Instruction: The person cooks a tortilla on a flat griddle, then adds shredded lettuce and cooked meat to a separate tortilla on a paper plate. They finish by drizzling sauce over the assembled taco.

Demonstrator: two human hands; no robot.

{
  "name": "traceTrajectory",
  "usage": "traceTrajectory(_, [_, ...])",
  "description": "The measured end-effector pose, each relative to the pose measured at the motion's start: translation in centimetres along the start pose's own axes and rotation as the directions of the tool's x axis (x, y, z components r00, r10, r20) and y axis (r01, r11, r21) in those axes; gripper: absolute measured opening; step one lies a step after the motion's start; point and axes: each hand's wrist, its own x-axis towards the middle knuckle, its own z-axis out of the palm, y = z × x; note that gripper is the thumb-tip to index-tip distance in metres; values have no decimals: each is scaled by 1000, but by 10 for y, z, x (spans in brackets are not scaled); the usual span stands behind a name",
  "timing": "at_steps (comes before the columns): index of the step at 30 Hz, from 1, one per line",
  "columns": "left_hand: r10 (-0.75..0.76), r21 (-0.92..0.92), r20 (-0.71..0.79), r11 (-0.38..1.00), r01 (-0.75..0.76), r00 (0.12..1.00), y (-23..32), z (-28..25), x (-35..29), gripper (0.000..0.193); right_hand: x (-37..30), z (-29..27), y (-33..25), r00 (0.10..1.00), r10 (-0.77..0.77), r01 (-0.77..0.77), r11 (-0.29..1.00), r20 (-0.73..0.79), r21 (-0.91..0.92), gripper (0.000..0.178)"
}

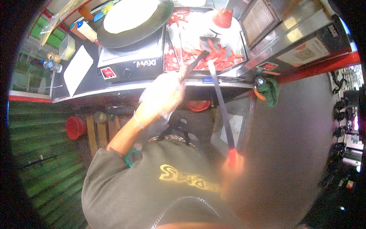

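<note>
My left hand (166, 91), wrapped in something white and thin, is closed on a dark, flat tool (198, 60) that points up and right over a metal tray (244, 49). Red strips of meat (215, 55) lie in the tray. At the lower right, my blurred right hand (231, 168) grips the red handle of a long, slim, grey tool (221, 99). Its pale far tip reaches the strips at the tray's near side; whether it touches them I cannot tell. A reddish lump of meat (223, 19) stands at the tray's far right.
Left of the tray, a black round griddle (103, 37) carries a white flatbread (129, 15). A white sheet (78, 70) and a squeeze bottle (87, 31) are farther left. A mesh-faced heater (259, 21) stands right; a green cloth (271, 91) hangs at the counter's corner.
</note>
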Motion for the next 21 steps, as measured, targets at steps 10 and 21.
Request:
traceTrajectory(10, [-168, -405, -301, 914, 33, 939, -16, 21, -18, 53, -28, 12, 9, 1000, 13, -14, 1000, 18, 26, 39])
traceTrajectory(21, [-207, -924, 137, 326, 200, 969, -13, 60, -6, 51, -12, -9, 34, 991, 15, -9, 999, 133, -44, 46])
